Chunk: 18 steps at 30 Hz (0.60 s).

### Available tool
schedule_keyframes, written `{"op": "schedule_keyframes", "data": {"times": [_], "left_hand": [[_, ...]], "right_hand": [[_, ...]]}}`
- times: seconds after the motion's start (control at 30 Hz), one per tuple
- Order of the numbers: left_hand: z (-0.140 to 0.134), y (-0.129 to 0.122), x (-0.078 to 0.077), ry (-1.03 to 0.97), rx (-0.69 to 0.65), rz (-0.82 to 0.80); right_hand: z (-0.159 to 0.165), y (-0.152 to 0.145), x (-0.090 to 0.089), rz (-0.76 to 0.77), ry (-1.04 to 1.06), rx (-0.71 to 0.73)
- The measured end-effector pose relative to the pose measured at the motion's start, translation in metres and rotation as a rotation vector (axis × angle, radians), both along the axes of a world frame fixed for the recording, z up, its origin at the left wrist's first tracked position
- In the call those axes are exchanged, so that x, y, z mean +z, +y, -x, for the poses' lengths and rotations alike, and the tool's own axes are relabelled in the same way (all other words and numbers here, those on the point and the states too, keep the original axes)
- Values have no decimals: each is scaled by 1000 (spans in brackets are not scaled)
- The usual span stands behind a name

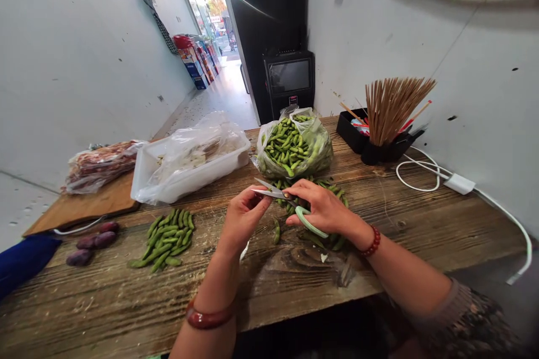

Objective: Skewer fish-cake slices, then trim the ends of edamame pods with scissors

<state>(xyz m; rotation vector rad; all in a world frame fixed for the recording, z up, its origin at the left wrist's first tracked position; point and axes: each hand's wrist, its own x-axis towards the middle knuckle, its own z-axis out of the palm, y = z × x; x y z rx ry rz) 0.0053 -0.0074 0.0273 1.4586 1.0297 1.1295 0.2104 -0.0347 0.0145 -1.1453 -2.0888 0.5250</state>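
My right hand (pixel 322 207) grips a pair of scissors (pixel 309 221) with pale green handles, its blades spread and pointing left. Between the blade tips is my left hand (pixel 244 214), its thumb and fingers pinched together. It appears to hold an edamame pod, of which only a small green tip shows beside the blades. Loose edamame pods (pixel 339 193) lie under and behind my right hand, and a single pod (pixel 277 232) rests between the hands. Left of my left forearm is a pile of pods (pixel 168 235). Behind the hands stands a clear plastic bag (pixel 322 151) full of pods.
A white tub (pixel 193 179) with plastic film stands at back left, beside bagged meat (pixel 105 164) on a cutting board (pixel 80 207). Purple oval fruits (pixel 96 240) lie far left. At right are a black holder (pixel 374 152) of skewers (pixel 391 106) and a white cable (pixel 497 202).
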Motion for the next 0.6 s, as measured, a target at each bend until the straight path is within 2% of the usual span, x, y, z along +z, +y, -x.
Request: {"op": "schedule_keyframes", "data": {"times": [0.27, 0.6], "left_hand": [[2, -5, 5, 66, -35, 17], [5, -7, 3, 53, -45, 53]], "right_hand": [[2, 3, -8, 10, 73, 42], [3, -1, -4, -11, 29, 44]]}}
